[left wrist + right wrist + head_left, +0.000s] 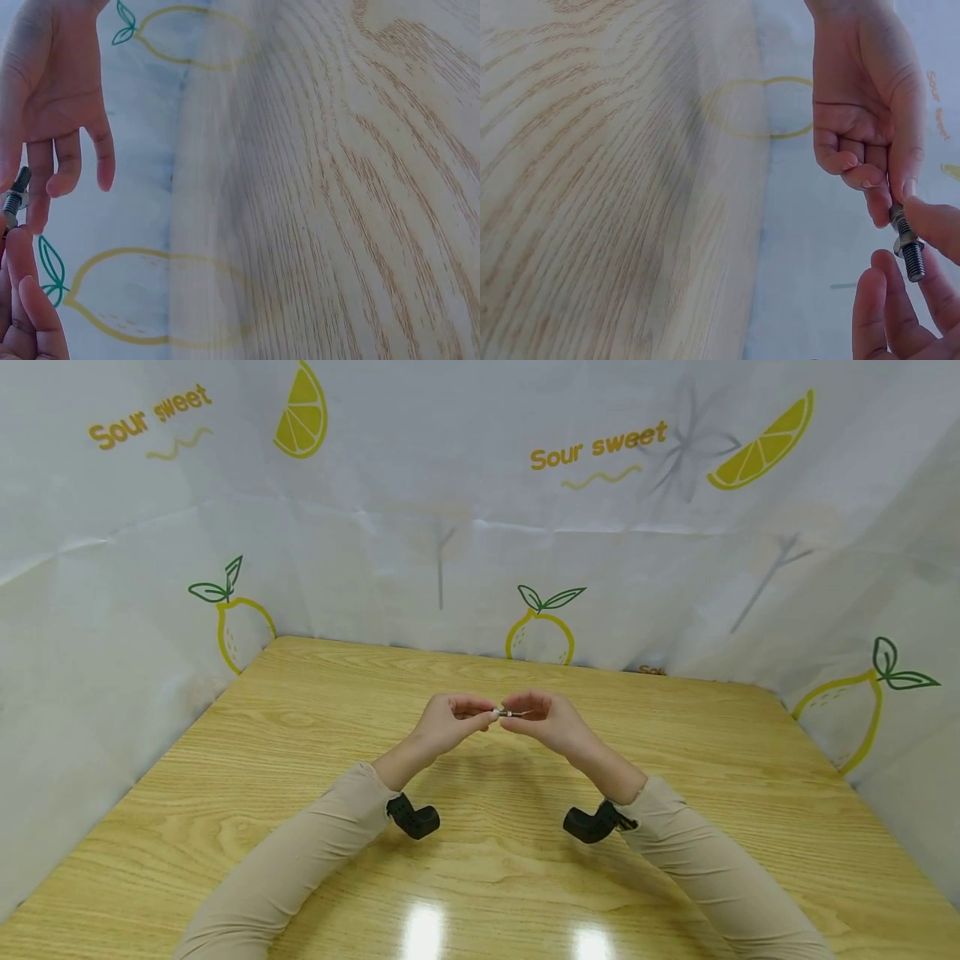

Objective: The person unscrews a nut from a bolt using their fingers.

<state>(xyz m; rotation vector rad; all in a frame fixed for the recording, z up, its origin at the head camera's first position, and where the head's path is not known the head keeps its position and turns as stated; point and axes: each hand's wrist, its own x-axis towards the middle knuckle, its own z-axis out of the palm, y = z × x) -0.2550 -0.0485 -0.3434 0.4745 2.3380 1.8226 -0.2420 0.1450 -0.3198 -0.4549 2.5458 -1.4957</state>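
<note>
A small threaded metal bolt (915, 268) is held above the table between both hands, its threaded end pointing toward the right hand. My left hand (442, 724) pinches the bolt's other end between thumb and fingertips, which hide that end. Around the shank sits a metal nut (905, 247), partway along the thread. My right hand (557, 725) has its thumb and index finger curled about the nut, while its other fingers spread loosely beside the thread. In the left wrist view, the bolt (13, 201) shows only at the left edge, partly covered by fingers.
Below the hands lies a wood-grain table (480, 877). A white cloth with lemon prints (480, 468) hangs behind it and along both sides. Each wrist wears a black strap-on camera mount, the left mount (415, 818) and the right mount (590, 823).
</note>
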